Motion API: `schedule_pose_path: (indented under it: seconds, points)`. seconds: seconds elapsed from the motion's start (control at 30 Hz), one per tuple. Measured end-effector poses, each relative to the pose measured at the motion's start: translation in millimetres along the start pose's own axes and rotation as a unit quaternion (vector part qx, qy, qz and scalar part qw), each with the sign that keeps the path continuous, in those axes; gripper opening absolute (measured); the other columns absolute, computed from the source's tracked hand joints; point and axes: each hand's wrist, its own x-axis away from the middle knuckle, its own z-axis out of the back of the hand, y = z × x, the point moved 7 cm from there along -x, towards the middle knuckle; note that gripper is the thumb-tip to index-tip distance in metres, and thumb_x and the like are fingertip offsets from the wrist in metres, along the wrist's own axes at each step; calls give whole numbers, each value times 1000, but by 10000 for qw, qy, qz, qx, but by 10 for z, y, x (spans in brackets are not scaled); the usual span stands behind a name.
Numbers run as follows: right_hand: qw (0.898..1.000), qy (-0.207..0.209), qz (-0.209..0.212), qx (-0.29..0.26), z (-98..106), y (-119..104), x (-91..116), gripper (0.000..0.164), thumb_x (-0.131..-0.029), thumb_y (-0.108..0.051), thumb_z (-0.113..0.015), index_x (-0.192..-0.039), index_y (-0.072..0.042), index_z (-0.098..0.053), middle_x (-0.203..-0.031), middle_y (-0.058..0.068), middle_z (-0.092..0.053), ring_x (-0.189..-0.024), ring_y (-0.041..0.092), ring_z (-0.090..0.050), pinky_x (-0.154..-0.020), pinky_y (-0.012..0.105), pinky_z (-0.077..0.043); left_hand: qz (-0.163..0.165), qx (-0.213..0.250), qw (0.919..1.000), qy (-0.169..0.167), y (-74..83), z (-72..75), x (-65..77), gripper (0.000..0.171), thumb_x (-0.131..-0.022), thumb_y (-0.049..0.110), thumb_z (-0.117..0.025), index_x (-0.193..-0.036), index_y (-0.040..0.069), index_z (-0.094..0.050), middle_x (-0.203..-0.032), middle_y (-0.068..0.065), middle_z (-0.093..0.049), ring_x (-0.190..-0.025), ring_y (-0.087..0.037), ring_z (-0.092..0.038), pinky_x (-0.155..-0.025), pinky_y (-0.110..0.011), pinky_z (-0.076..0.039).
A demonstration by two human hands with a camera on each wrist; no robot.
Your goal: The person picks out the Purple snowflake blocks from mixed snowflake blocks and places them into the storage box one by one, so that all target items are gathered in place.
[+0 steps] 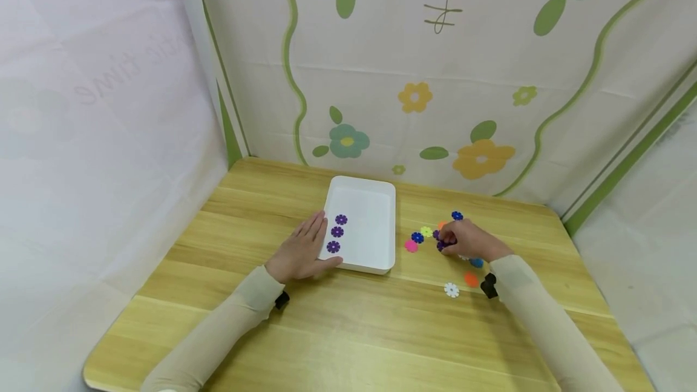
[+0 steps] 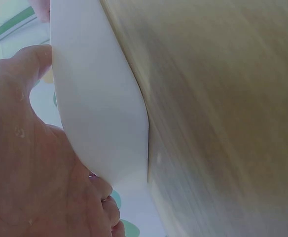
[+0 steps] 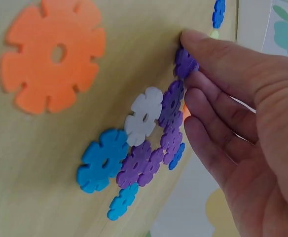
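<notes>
A white tray (image 1: 370,225) lies on the table, with three purple snowflake discs (image 1: 337,231) in a line along its left side. My left hand (image 1: 298,253) rests against the tray's near left corner, fingers straight along the left side and thumb over the near rim. In the left wrist view the thumb touches the tray wall (image 2: 97,98). My right hand (image 1: 469,241) is among loose discs right of the tray. In the right wrist view its thumb and fingertips pinch a purple snowflake disc (image 3: 185,63), partly hidden by the fingers.
Around the right hand lie more purple discs (image 3: 135,165), a white disc (image 3: 144,116), a light blue disc (image 3: 103,160) and an orange disc (image 3: 55,57). Pink (image 1: 411,246), yellow (image 1: 426,231) and dark blue (image 1: 417,238) discs lie nearer the tray. A patterned curtain (image 1: 381,77) stands behind the table.
</notes>
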Motion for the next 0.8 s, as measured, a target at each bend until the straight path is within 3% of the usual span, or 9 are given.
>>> schedule_pose_path:
  seconds: [0.17,0.3,0.57,0.8]
  points:
    - [9993,-130,-115,-340,21,51,-42,15,-91,-15,-85,-101,-9,-76,-92,-1,-71,-79,10,-61,-72,26,-56,-25,4,10000,28,-9,8,-4,104,-103,69,-46,-164,-10,-17,-177,-25,-8,-166,-40,-10,-134,-56,-18]
    - [9987,-227,-10,-448,88,-15,-80,6,-98,-14,-77,-93,-11,-75,-88,2,-72,-72,11,-57,-66,25,-52,-36,-24,10000,2,1,14,-4,105,-103,70,-45,-165,-9,-16,-177,-25,-7,-166,-39,-9,-135,-54,-16]
    - [9987,-238,-20,-444,314,-208,-236,19,-107,-16,-63,-104,-10,-80,-97,11,-79,-73,25,-66,-66,25,-54,-35,-3,10000,56,-30,-1,-13,105,-103,71,-45,-165,-9,-17,-177,-24,-7,-166,-39,-10,-134,-55,-18]
    - [9993,-191,-35,-317,471,-428,-459,20,-108,-16,-61,-105,-9,-79,-99,11,-78,-72,13,-60,-70,27,-53,-54,-13,10000,31,-34,-19,-13,104,-103,70,-46,-165,-8,-16,-177,-23,-5,-166,-38,-7,-135,-54,-16]
